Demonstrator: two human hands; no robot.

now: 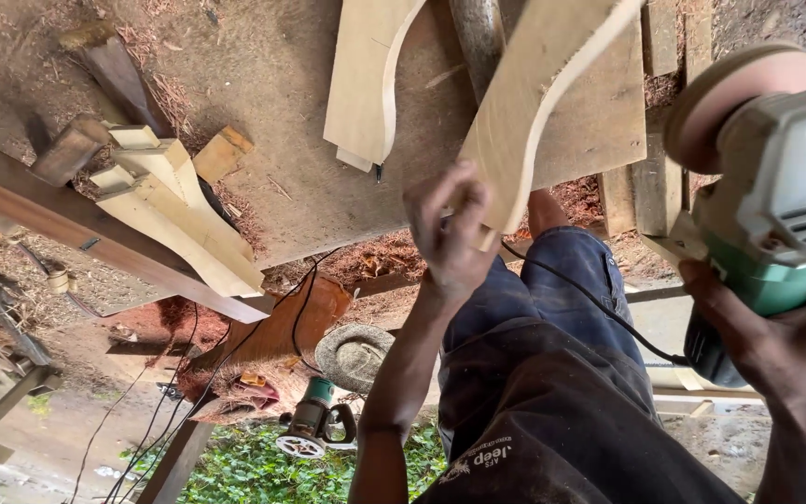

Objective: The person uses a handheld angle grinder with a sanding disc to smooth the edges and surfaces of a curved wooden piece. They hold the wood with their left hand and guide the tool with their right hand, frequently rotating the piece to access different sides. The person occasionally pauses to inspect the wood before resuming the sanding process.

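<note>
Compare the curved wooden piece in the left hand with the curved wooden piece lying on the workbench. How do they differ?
The held curved piece is gripped at one end by the left hand and lifted at a slant; the lying curved piece rests flat on the workbench, untouched. The held piece appears larger, being nearer the camera. The held piece is close to the sander in the right hand; the lying piece is farther from it. Both are pale, bare wood with one curved edge.

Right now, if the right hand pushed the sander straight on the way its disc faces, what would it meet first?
Likely the curved wooden piece held by the left hand. The right hand aims the sander disc roughly toward it, though depth is unclear.
</note>
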